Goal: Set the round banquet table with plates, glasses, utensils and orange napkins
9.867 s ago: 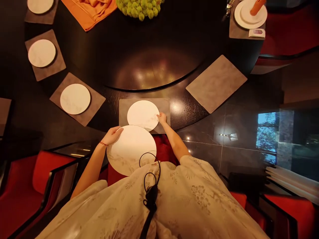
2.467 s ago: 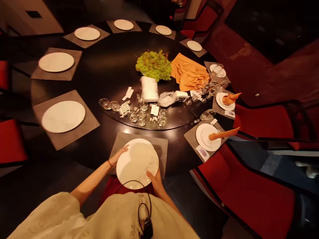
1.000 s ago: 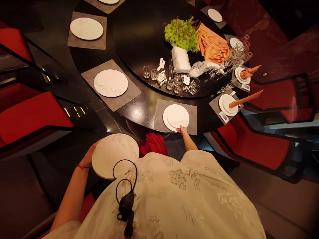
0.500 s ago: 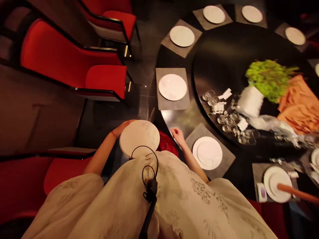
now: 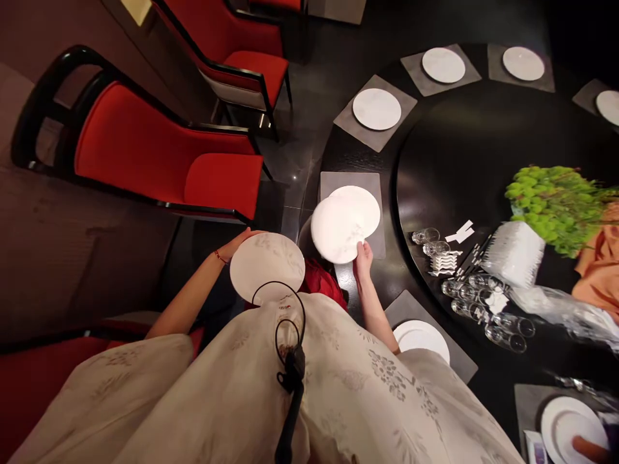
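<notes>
Against my front, my left hand (image 5: 242, 243) is closed round the far left rim of white patterned plates (image 5: 265, 261); how many are stacked is hidden. My right hand (image 5: 363, 260) pinches the near right edge of a single white plate (image 5: 333, 232). That plate hangs partly over another white plate (image 5: 368, 203) lying on a grey placemat (image 5: 333, 180) at the table edge. I cannot tell whether the two plates touch. By my right forearm, more white plates (image 5: 425, 338) rest on a placemat, partly covered by my clothing.
The round black table (image 5: 435, 142) carries more plates on placemats. On its turntable are glasses (image 5: 464, 290), a wrapped white stack (image 5: 512, 254), green foliage (image 5: 551, 200) and orange cloth (image 5: 599, 270). Red chairs (image 5: 140, 148) stand left. Another person's hand (image 5: 590, 448) is over plates lower right.
My right hand, empty before near the table edge, now holds a white plate and has moved slightly forward and right. My left hand stays on its plates. The view has shifted left.
</notes>
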A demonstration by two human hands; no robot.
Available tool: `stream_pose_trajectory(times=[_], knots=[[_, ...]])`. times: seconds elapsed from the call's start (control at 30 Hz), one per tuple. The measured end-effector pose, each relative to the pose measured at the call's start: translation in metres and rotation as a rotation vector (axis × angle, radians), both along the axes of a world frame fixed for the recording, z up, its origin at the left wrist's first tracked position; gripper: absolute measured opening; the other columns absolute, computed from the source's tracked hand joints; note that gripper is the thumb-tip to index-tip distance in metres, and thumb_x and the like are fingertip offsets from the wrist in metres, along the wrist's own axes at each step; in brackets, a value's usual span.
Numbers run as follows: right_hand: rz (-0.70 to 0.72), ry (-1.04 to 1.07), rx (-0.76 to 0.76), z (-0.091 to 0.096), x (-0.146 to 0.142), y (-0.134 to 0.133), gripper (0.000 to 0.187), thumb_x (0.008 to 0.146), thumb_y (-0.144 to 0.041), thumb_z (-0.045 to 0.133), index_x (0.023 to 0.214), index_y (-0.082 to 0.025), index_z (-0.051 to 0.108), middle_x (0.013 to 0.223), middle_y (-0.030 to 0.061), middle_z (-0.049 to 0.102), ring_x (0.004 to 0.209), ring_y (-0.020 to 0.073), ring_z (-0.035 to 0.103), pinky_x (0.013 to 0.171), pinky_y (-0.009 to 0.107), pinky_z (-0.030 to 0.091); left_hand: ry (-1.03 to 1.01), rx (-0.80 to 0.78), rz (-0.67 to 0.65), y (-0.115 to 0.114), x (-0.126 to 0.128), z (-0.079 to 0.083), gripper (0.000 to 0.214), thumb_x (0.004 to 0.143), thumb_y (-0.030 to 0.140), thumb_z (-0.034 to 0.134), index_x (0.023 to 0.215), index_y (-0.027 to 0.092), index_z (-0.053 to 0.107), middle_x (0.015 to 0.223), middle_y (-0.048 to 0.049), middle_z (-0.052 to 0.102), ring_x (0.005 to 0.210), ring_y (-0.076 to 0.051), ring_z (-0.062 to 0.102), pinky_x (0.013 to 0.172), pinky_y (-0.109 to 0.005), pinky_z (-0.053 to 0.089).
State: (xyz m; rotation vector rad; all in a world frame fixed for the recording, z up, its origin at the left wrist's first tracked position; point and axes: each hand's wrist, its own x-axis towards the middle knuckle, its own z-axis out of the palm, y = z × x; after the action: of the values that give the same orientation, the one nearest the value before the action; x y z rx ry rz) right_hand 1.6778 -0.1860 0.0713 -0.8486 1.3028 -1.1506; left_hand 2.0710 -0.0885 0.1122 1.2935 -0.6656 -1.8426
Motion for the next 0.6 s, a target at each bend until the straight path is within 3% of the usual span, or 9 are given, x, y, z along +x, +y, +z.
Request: stream_pose_trajectory(times=[0.17,0.3,0.47,0.6], knots=[[-0.223,-0.198,0.266,-0.07,-0.019,-0.006,0.022,0.08,-0.02,0.065,0.101,-0.02,0.058,0.093,0.0015,0.071,0.072,0.0107,0.067,0.076,0.028,0.061,-0.005,0.013,-0.094,-0.02,-0.014,0.006,0.073,0.08,0.073,0.057,0.123,0.015,0.069,0.116,-0.0141,0.072,0.112,-0.035,0.064,0.093,-0.04,0.051],[-0.406,-0.176,0.386,-0.103,-0.036,0.008,0.019,0.082,-0.015,0.064,0.096,-0.02,0.051,0.081,-0.0022,0.068,0.063,0.008,0.067,0.077,0.026,0.062,-0.006,0.038,-0.141,-0.036,-0.027,0.014,0.072,0.08,0.071,0.059,0.121,0.013,0.07,0.114,-0.015,0.072,0.109,-0.035,0.065,0.093,-0.039,0.051],[-0.482,-0.098,0.473,-0.108,-0.082,0.04,0.027,0.081,-0.02,0.071,0.091,-0.02,0.046,0.071,-0.0072,0.06,0.059,0.0072,0.066,0.072,0.024,0.063,0.015,0.04,-0.156,-0.038,-0.029,0.027,0.074,0.081,0.073,0.055,0.124,0.014,0.067,0.112,-0.0139,0.073,0.11,-0.035,0.065,0.095,-0.043,0.052],[-0.606,0.048,0.591,-0.1,-0.114,0.051,0.023,0.086,-0.019,0.067,0.085,-0.02,0.045,0.062,-0.0093,0.053,0.053,0.0059,0.062,0.066,0.021,0.062,0.029,0.055,-0.156,-0.039,-0.026,0.025,0.07,0.084,0.069,0.052,0.123,0.013,0.066,0.11,-0.0131,0.074,0.113,-0.036,0.064,0.096,-0.043,0.051]])
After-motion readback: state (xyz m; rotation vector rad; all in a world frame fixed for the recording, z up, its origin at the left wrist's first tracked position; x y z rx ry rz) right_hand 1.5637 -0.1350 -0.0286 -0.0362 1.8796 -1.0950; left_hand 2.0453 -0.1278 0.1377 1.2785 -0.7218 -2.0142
